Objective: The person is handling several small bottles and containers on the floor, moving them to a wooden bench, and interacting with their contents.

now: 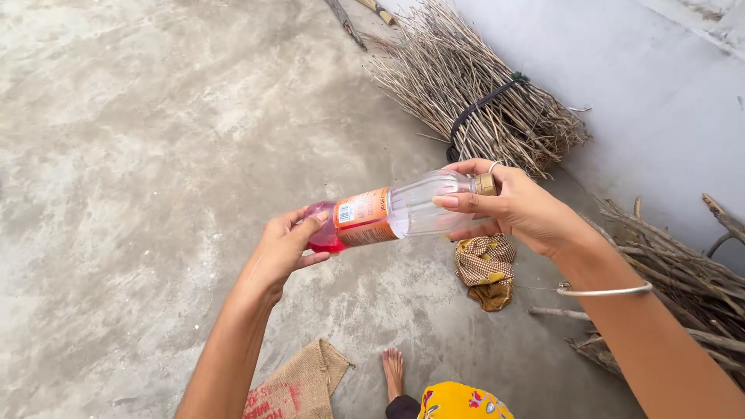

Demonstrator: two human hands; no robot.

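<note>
Bottle (392, 213) of clear ribbed plastic lay nearly level between your hands, its long axis running left to right, the capped neck tilted slightly up. Your left hand (285, 250) cupped its base, where red liquid pooled beside an orange label. Your right hand (516, 206) closed around its neck, fingers at the tan cap (486, 184). Below the bottle, a checked cloth (485, 270) lay crumpled on rough concrete; behind it, a tied twig bundle (473, 93).
</note>
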